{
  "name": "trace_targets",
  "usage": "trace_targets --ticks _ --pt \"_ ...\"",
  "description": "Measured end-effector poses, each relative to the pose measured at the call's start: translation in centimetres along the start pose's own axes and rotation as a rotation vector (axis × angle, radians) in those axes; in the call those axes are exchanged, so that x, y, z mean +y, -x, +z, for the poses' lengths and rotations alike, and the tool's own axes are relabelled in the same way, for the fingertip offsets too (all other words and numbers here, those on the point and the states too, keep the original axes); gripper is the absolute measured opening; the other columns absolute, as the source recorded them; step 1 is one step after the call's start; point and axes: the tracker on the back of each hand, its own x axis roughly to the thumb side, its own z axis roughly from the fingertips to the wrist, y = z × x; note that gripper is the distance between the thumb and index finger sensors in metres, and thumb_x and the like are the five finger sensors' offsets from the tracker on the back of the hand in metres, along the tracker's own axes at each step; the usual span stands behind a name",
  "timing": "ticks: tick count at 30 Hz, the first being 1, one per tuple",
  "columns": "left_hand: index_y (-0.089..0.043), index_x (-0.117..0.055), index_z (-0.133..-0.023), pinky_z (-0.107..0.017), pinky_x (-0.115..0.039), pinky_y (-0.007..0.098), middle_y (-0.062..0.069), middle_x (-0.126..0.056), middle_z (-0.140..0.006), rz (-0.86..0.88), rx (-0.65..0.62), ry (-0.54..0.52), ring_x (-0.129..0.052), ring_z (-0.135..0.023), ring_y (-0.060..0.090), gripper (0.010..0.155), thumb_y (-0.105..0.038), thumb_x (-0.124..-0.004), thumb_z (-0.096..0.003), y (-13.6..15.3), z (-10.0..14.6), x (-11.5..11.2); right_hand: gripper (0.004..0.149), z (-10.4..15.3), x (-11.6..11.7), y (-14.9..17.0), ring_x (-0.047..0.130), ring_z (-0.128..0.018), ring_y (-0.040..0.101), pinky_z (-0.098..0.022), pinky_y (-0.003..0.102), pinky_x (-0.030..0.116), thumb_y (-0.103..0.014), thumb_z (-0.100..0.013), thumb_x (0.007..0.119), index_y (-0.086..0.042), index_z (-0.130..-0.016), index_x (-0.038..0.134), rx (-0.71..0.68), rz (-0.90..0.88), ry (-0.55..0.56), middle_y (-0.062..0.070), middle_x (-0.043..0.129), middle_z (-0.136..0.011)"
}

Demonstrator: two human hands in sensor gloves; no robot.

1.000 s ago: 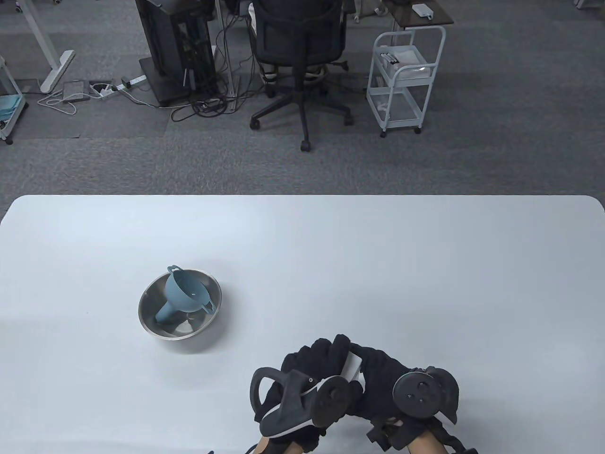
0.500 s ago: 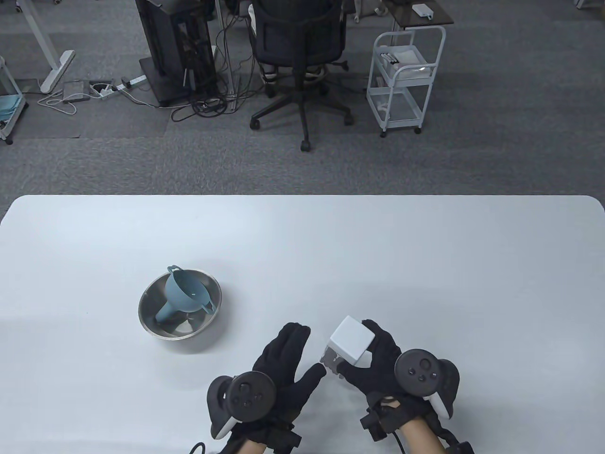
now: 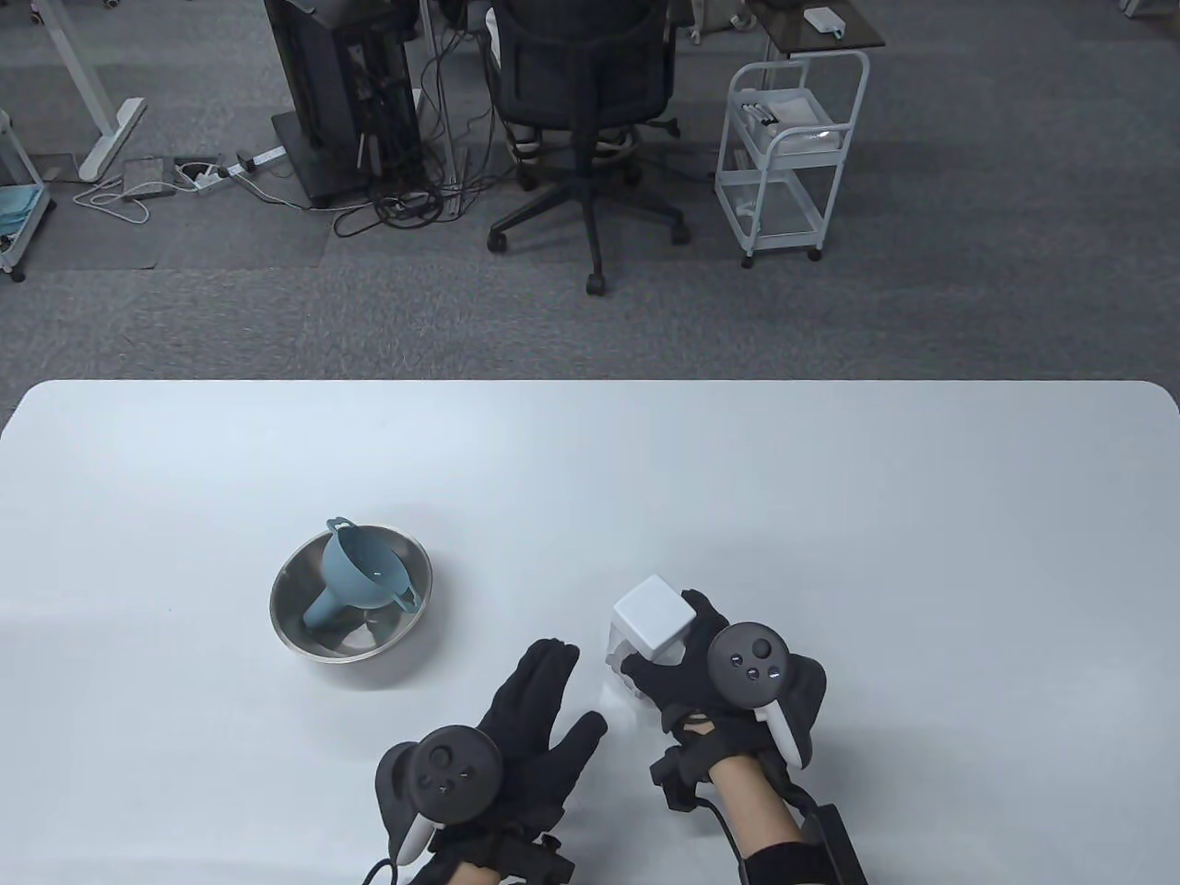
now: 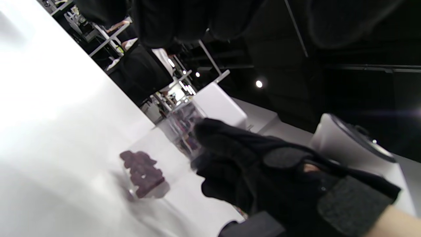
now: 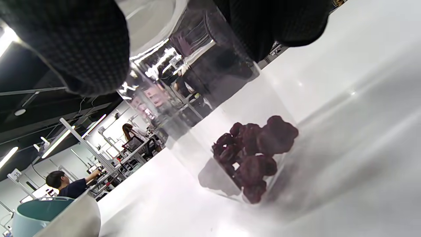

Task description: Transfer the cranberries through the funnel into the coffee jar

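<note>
A clear jar with a white square lid [image 3: 650, 616] stands near the table's front, right of centre, and my right hand [image 3: 666, 645] grips it from the side. Dark red cranberries [image 5: 255, 151] lie at the bottom of the jar [image 5: 197, 98]; the left wrist view shows the same cranberries [image 4: 143, 172] and the right hand [image 4: 250, 171] wrapped round the glass. My left hand [image 3: 570, 691] lies flat on the table left of the jar, fingers straight, holding nothing. A blue funnel [image 3: 355, 572] lies on its side in a steel bowl [image 3: 286, 627] further left.
The bowl [image 5: 75, 217] with the funnel [image 5: 36, 207] is the only other item on the white table [image 3: 830, 516]. An office chair [image 3: 581, 101], a white cart [image 3: 788, 157] and cables stand on the floor beyond the far edge.
Both hands held the jar together at the front edge. The left hand let go and moved left, flat on the table. The right hand carried the jar forward and left.
</note>
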Motion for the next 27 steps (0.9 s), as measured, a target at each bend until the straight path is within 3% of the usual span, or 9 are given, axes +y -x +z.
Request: trace_targets --ticks 8,14,18,21,27 --pt "-0.02 -0.055 -0.113 -0.074 -0.058 0.064 0.016 -0.054 -0.121 0.014 0.054 0.025 -0.067 -0.108 0.047 0.077 -0.065 -0.064 -0.0517 0.9 -0.1 -0.4 0.094 -0.1 1.1 0.0 0.083 -0.087 0.041 -0.061 0.051 0.074 -0.049 -0.037 0.099 -0.002 -0.1 0.047 0.024 0.035 -0.007 0.021 0.067 -0.101" --pt "-0.02 -0.055 -0.113 -0.073 -0.058 0.065 0.015 -0.053 -0.121 0.016 0.05 0.029 -0.065 -0.108 0.047 0.077 -0.065 -0.064 -0.0519 1.0 -0.1 -0.3 0.103 0.1 0.8 0.4 0.071 -0.093 0.049 -0.064 0.058 0.065 -0.055 -0.04 0.092 0.003 -0.103 0.035 0.059 0.006 -0.107 0.027 0.054 -0.106" --pt "-0.02 -0.054 -0.113 -0.074 -0.056 0.066 0.015 -0.051 -0.121 0.038 0.031 0.019 -0.064 -0.109 0.047 0.077 -0.066 -0.063 -0.052 1.0 -0.1 0.0 0.105 0.5 -1.0 1.2 0.059 -0.097 0.054 -0.067 0.061 0.056 -0.061 -0.042 0.087 0.001 -0.105 0.031 0.013 0.022 -0.2 0.029 0.045 -0.11" --pt "-0.02 -0.053 -0.114 -0.074 -0.055 0.067 0.016 -0.049 -0.122 0.028 0.033 0.028 -0.061 -0.11 0.048 0.078 -0.066 -0.064 -0.0516 1.0 -0.1 0.1 0.101 1.2 -2.9 1.6 0.052 -0.1 0.053 -0.069 0.061 0.05 -0.066 -0.044 0.08 -0.003 -0.107 0.032 -0.066 0.029 -0.192 0.027 0.042 -0.113" --pt "-0.019 -0.048 -0.116 -0.076 -0.049 0.067 0.016 -0.041 -0.124 -0.009 0.055 0.101 -0.051 -0.113 0.05 0.083 -0.067 -0.066 -0.0506 1.5 -0.3 -0.2 0.096 3.0 -5.5 2.3 0.045 -0.102 0.051 -0.071 0.061 0.044 -0.067 -0.045 0.077 -0.008 -0.109 0.034 -0.203 0.008 -0.196 0.024 0.039 -0.116"
